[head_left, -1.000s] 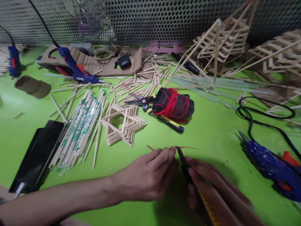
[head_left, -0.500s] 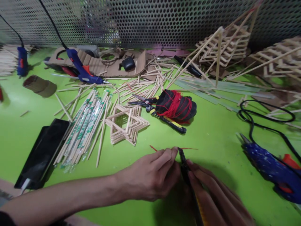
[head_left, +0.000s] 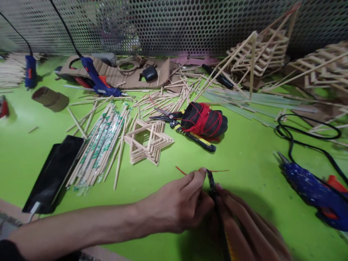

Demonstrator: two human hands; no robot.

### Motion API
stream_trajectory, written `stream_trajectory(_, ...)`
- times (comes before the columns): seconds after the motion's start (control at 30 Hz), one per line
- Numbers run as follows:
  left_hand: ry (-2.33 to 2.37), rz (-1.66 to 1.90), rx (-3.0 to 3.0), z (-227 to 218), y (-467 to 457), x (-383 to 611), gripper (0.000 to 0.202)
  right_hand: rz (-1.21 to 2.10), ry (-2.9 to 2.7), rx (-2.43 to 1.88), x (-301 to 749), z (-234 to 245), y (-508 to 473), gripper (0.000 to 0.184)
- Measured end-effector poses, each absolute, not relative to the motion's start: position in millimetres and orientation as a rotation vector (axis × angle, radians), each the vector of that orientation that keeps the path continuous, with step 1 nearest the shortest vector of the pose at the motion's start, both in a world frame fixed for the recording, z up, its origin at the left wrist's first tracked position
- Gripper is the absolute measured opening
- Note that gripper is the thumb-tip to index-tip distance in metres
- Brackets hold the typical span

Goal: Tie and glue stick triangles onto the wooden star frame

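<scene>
the left hand (head_left: 178, 203) has its fingers pinched together on a red thread (head_left: 221, 170), whose ends poke out to either side of the fingertips. the right hand (head_left: 241, 221) has its fingers wrapped around a black-and-yellow tool (head_left: 211, 181), the dark tip right at the left fingertips; whether it touches the thread i cannot tell. over the last second little has altered: the lower left fingers have crept nearer the right hand, and the view has swung slightly. the thread shows on both sides as before, so i judge this a steadying of the hold, with no visible progress. on the tabletop (head_left: 258, 152), ahead and left of the fingers, is a star-shaped stick stack (head_left: 156, 141); straight ahead, a red-wound dark roll (head_left: 203, 121); well to the right, a blue glue gun (head_left: 312, 192).
</scene>
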State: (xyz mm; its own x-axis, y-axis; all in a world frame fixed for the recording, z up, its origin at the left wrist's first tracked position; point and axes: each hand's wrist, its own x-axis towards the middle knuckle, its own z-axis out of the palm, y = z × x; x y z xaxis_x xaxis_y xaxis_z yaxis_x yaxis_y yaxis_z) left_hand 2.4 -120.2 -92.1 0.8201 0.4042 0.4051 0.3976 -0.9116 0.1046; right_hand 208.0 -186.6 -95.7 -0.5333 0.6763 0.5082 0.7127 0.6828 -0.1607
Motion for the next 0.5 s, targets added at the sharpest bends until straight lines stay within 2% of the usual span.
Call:
stream_trajectory(0.33, 0.604, 0.634, 3.051, -89.7, -121.0, 3.1, 0.012, -0.162, -2.407, -0.965, 209.4, -89.6, -181.0, 0.020)
stream_trajectory(0.5, 0.682, 0.672, 3.010, -90.3, -120.3, 4.5, 0.014, -0.100, -2.330, -1.047, 210.3, -95.8, -188.9, 0.022)
